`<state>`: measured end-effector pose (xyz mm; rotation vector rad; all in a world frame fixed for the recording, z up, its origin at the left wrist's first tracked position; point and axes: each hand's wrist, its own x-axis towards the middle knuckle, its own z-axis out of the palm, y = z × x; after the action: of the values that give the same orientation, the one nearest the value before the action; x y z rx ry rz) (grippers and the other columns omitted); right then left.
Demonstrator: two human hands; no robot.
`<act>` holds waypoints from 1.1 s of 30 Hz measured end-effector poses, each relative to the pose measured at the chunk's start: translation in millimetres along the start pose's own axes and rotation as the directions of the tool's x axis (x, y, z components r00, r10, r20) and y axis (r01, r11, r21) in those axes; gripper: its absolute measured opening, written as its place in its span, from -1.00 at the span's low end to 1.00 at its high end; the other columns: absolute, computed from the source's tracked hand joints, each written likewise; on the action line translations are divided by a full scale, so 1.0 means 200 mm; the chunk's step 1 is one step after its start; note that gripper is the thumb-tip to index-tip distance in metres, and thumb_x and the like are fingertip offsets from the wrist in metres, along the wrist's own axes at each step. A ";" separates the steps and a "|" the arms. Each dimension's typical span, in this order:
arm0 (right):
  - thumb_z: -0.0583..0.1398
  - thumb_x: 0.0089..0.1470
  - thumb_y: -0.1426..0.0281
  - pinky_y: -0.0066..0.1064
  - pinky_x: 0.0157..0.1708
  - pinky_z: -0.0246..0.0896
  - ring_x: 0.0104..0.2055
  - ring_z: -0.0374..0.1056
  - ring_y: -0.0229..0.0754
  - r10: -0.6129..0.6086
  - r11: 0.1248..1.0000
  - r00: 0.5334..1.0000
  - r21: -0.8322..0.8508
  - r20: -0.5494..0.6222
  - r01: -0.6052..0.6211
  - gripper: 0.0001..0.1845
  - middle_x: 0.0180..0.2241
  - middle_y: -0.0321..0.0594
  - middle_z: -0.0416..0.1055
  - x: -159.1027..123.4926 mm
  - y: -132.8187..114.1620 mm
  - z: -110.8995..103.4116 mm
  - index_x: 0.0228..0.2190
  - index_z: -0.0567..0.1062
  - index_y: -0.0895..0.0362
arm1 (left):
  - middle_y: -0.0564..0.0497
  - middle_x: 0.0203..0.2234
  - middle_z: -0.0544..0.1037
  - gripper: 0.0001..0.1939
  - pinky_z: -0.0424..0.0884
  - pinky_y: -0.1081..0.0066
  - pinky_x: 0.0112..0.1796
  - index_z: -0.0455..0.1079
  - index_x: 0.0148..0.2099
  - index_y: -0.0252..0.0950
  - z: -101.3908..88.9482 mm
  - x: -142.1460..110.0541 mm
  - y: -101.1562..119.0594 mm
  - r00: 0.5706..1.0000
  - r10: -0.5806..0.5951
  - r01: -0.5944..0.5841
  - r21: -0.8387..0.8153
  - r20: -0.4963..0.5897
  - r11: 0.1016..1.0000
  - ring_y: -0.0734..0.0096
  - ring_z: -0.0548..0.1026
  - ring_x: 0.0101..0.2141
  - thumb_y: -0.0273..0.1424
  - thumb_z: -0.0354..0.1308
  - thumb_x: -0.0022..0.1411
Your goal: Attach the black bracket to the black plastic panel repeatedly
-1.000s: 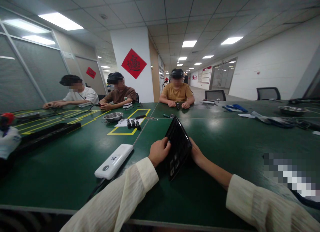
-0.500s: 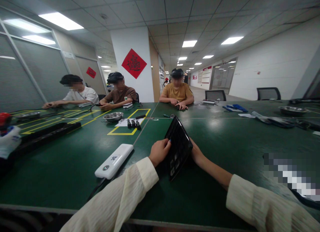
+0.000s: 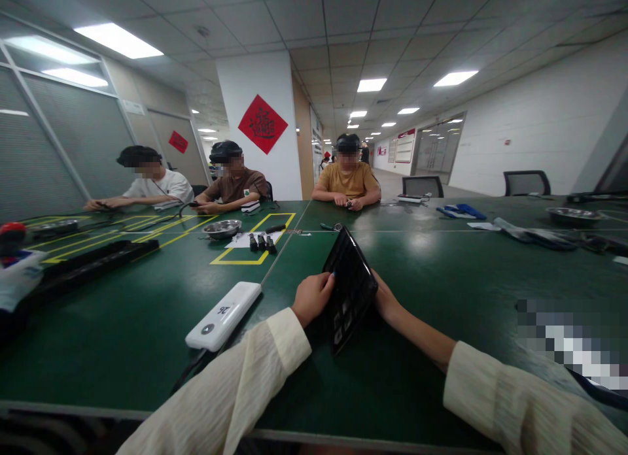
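A black, glossy, flat device that looks like a tablet (image 3: pixel 350 288) stands tilted on edge above the green table, with pale icon-like marks near its lower end. My left hand (image 3: pixel 313 297) is closed on its left side, the thumb lying against the dark face and the other fingers partly hidden. Behind the right edge, my right hand (image 3: pixel 384 298) supports the device; its fingers are out of sight behind it. Left of my left hand lies a white power bank (image 3: pixel 224 316) marked 26, with a black cable running from its near end.
Beyond are a metal bowl (image 3: pixel 222 229), several small black objects (image 3: pixel 262 243) by white paper, and yellow tape (image 3: pixel 238 263). A long black tray (image 3: pixel 98 262) lies left. Three people sit across the table (image 3: pixel 441 298). Blue cloth (image 3: pixel 461 212) and another bowl (image 3: pixel 574 216) lie right.
My hands and the tablet hold almost the same pose. Across the table, the hands of the person in the yellow shirt have drawn closer together. The red-topped item at far left has shifted slightly.
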<state>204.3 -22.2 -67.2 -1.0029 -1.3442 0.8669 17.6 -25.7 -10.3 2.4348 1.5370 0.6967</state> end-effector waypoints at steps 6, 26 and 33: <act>0.09 -0.02 0.07 -0.24 -0.08 0.20 -0.03 0.26 -0.03 -0.003 0.999 1.000 0.048 0.012 0.002 -0.48 -0.07 -0.17 0.38 -0.02 -0.02 0.00 -0.07 0.41 0.06 | -0.05 -0.38 0.52 -0.61 0.21 0.47 -0.34 0.39 -0.31 -0.27 -0.02 -0.01 0.01 0.999 -0.017 0.016 0.059 0.027 0.998 0.33 0.46 -0.30 -0.31 -0.25 0.30; 0.11 -0.04 0.04 -0.24 -0.19 0.27 -0.12 0.31 -0.04 0.032 0.995 0.999 0.097 0.017 -0.034 -0.49 -0.15 -0.19 0.41 -0.02 -0.01 0.01 -0.12 0.43 0.07 | -0.04 -0.42 0.51 -0.62 0.19 0.48 -0.37 0.42 -0.35 -0.29 -0.01 0.00 0.00 1.000 0.009 -0.009 0.014 0.018 1.000 0.37 0.44 -0.35 -0.30 -0.20 0.27; 0.14 -0.06 0.07 -0.26 -0.21 0.28 -0.13 0.32 -0.04 0.040 0.994 0.999 0.103 0.009 -0.041 -0.53 -0.13 -0.19 0.41 -0.02 -0.02 0.01 -0.15 0.45 0.06 | -0.01 -0.51 0.46 -0.55 0.14 0.49 -0.44 0.40 -0.42 -0.31 0.00 0.00 -0.01 1.000 0.021 -0.022 0.014 0.010 1.000 0.42 0.39 -0.45 -0.26 -0.25 0.29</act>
<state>202.7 -26.4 -64.6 -0.9508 -1.2760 0.9615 16.5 -24.0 -11.3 2.4649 1.5195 0.6783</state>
